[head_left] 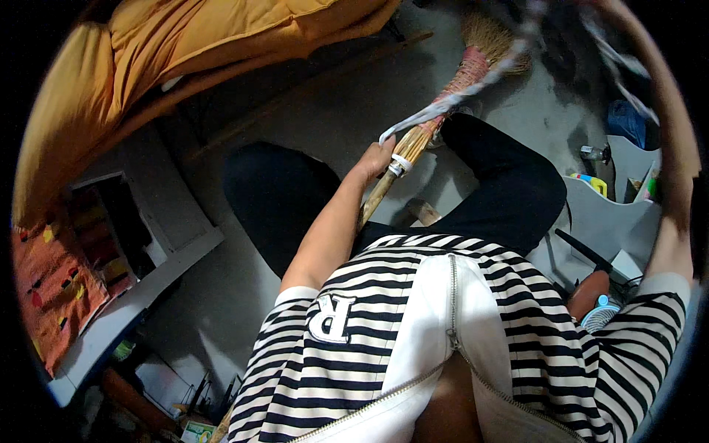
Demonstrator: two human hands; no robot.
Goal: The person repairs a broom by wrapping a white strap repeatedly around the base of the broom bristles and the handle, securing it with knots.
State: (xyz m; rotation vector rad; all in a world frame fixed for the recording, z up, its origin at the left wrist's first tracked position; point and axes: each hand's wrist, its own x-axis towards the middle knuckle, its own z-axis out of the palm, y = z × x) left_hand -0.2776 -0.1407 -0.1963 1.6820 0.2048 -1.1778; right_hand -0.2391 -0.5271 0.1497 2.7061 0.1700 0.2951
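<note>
A straw broom (470,68) lies slantwise between my knees, its bristles away from me and its wooden handle toward my lap. My left hand (375,159) is closed round the broom's neck, just by a white band (399,164). Pink binding (468,71) wraps the part above. A twisted whitish cloth strip (443,105) runs from under my left thumb up toward the top right, stretched out. My right arm reaches up on the right; my right hand (607,4) is at the top rim, blurred and mostly cut off, with the strip's loose tails (617,63) dangling from it.
Yellow-orange cloth (221,37) drapes across the upper left. A grey-white wooden frame (177,199) with patterned orange fabric (59,295) stands at the left. On the right is a grey bin-like container (613,214) with small items, near a blue object (626,122).
</note>
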